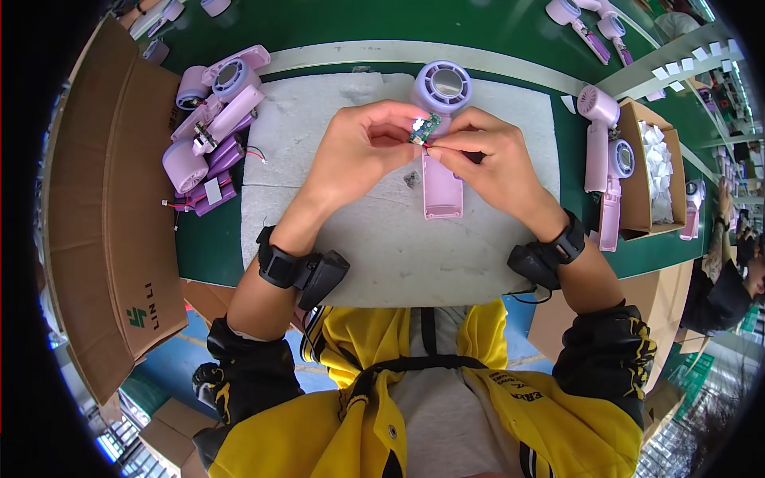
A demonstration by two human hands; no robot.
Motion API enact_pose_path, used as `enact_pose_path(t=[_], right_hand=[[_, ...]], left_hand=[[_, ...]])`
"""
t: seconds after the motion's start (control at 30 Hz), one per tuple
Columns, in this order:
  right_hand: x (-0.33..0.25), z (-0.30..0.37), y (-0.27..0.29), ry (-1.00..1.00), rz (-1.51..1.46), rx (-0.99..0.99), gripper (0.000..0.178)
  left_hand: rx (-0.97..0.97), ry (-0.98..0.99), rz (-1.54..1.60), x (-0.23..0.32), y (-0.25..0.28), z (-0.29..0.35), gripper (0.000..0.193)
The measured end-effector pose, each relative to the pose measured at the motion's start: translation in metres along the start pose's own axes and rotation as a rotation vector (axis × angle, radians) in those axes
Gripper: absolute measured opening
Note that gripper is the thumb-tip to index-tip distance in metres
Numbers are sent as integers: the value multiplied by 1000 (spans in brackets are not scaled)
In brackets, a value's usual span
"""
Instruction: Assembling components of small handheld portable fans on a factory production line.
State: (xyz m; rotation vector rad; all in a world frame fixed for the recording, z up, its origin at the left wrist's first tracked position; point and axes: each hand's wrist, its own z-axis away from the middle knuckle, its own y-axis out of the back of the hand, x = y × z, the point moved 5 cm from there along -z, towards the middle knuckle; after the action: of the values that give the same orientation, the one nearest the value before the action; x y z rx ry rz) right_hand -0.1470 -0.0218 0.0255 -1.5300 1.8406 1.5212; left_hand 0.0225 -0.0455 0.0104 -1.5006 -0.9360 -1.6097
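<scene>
Between the fingertips of my left hand [358, 147] is a small green circuit board [427, 127] with a white patch on it. My right hand [490, 155] pinches a thin red and dark wire at the board's lower edge, where a small white connector seems to sit. Beneath both hands lies a pink and lilac handheld fan [443, 84], its round head away from me and its open handle shell [443, 191] toward me. Part of the fan's neck is hidden by my fingers. A small dark piece [411, 180] rests left of the handle.
A white foam mat [319, 88] covers the green bench [343, 32]. Several pink fan bodies and purple battery parts [215, 199] are piled at left beside a tall cardboard box [111, 207]. More fans [598, 135] and a carton of white pieces [657, 163] stand at right.
</scene>
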Motion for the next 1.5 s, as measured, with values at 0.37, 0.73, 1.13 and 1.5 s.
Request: enact_pose_path(t=[0.37,0.73,1.13,1.5], right_hand=[[-4,-2,7,-137,0,104,30],[0,-1,7,-109,53,114,35],[1,0,6,-145,24,74,33],[5,1,3,-326,-88,92,23]], left_hand=[[61,-165,-177,6,-9,1,37],[108,-219,-214,6,-4,1,27],[27,-120,-312,8,-7,4,30],[112,-277,-305,5,-21,3,34]])
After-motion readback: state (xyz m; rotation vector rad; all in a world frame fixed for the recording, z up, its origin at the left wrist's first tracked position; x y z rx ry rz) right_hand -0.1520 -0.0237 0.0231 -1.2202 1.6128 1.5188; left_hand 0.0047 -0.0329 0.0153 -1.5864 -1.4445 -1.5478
